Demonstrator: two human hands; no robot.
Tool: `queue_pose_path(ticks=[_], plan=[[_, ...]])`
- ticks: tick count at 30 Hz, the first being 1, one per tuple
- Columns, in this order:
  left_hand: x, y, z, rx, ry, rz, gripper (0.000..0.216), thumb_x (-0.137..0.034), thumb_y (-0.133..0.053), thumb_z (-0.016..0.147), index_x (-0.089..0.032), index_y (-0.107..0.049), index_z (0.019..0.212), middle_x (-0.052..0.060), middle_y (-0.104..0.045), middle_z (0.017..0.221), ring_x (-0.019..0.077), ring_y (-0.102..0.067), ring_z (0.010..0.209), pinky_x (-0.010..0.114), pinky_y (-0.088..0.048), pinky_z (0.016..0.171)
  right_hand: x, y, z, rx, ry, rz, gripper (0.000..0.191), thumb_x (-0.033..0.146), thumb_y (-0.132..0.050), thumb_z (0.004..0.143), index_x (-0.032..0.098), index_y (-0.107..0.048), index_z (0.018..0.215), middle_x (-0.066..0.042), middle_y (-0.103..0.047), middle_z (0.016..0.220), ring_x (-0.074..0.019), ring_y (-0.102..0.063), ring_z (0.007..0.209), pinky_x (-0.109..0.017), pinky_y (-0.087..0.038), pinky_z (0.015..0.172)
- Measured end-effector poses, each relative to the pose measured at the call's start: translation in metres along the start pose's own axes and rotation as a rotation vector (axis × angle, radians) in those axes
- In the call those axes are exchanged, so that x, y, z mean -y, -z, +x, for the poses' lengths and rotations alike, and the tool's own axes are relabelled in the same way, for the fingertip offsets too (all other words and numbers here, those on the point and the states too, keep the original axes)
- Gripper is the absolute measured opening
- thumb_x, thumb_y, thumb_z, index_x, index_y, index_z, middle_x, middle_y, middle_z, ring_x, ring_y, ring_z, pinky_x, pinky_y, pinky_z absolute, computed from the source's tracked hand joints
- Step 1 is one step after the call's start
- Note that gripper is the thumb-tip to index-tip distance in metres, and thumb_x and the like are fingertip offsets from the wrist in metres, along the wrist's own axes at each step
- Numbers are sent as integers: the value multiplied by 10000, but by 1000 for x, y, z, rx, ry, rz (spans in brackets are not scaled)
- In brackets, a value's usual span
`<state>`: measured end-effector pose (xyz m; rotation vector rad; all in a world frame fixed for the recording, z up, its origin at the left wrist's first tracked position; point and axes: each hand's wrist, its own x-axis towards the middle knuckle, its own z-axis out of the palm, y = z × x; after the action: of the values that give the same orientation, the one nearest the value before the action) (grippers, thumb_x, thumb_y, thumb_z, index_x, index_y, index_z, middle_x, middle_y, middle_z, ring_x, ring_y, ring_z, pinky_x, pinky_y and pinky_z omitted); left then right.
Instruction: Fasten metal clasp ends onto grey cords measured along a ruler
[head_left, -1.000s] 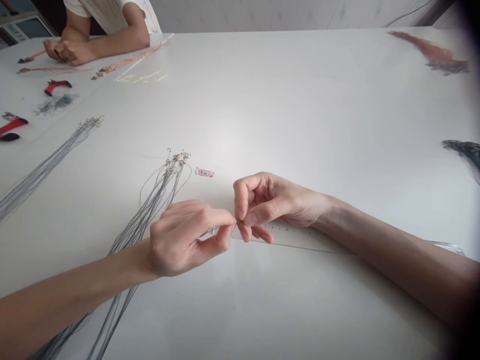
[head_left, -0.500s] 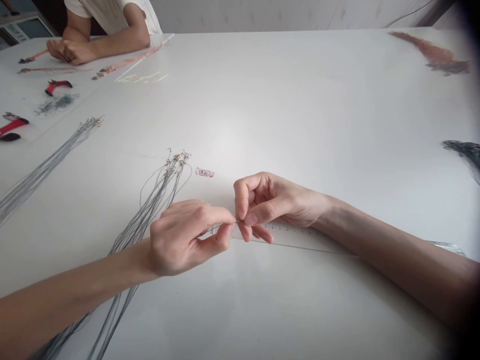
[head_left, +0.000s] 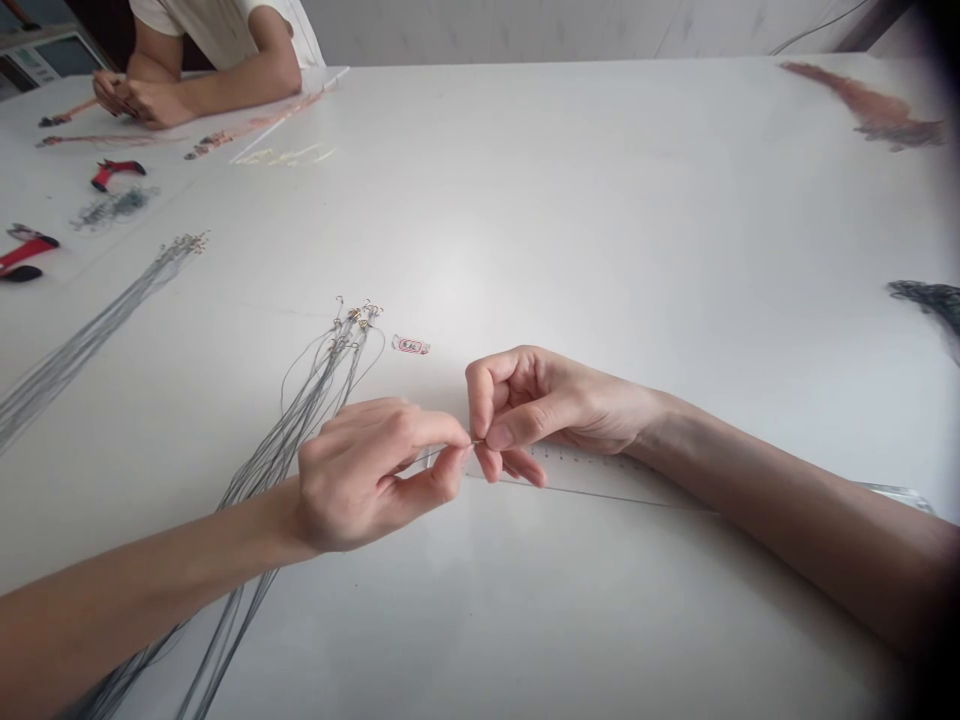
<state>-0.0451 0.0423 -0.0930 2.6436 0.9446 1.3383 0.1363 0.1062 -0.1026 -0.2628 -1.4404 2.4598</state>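
Observation:
My left hand [head_left: 375, 475] is closed in a pinch, thumb against forefinger, on a thin fishing line [head_left: 475, 443]. Facing it, my right hand [head_left: 551, 410] pinches the same line between thumb and forefinger, its other fingers curled or hanging loose. The fingertips nearly meet, and whatever small part sits inside them is hidden. Under and beside my left forearm runs a bundle of grey fishing lines [head_left: 281, 460], with small gold-coloured hooks [head_left: 361, 318] at its far end. Below my right hand lies a clear flat strip [head_left: 592, 485] with a row of small marks.
A small red-printed label [head_left: 411, 345] lies past my hands. Another line bundle [head_left: 90, 335] is at left, near red-handled pliers [head_left: 30, 250], a second red tool [head_left: 116, 173] and tangled scraps [head_left: 116, 207]. Across the table a person's hands [head_left: 146, 100] work among reddish strands. Dark [head_left: 930, 305] and reddish [head_left: 862, 105] bundles lie right.
Almost nothing differs. Both my hands keep their pinch, with a tiny shift at the fingertips. The other person's hands have moved slightly.

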Motion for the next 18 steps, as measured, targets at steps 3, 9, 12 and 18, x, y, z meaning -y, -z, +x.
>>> queue_pose_path(ticks=[3,9,12,18], plan=[[0,0,0,1,9,-5,142,-28,-568,775,-165,-545,741,-77,-441,461,39,-292,401,178,-318,371,1,0,0,-9,-8,0,95,19,-543,774,110,-570,765,2,-675,691,-53,-586,490,-178,-470,539],[-2,2,2,6,-9,-11,154,-11,-567,770,-161,-544,740,-70,-505,489,34,-310,400,177,-338,379,2,-1,1,-34,-23,-10,95,22,-543,772,113,-570,777,8,-671,682,-53,-584,489,-209,-492,607],[-2,2,2,8,-8,-8,157,-10,-568,767,-162,-541,738,-70,-527,498,33,-320,395,178,-343,375,1,-1,1,-36,-15,-3,101,15,-541,771,114,-562,781,7,-670,683,-52,-584,494,-227,-497,645],[-1,1,3,11,-7,-13,156,-16,-554,778,-169,-542,750,-78,-520,480,33,-366,373,177,-364,372,1,-2,1,-52,-18,-27,79,46,-544,786,118,-548,819,-3,-665,691,-68,-583,523,-212,-483,579]])
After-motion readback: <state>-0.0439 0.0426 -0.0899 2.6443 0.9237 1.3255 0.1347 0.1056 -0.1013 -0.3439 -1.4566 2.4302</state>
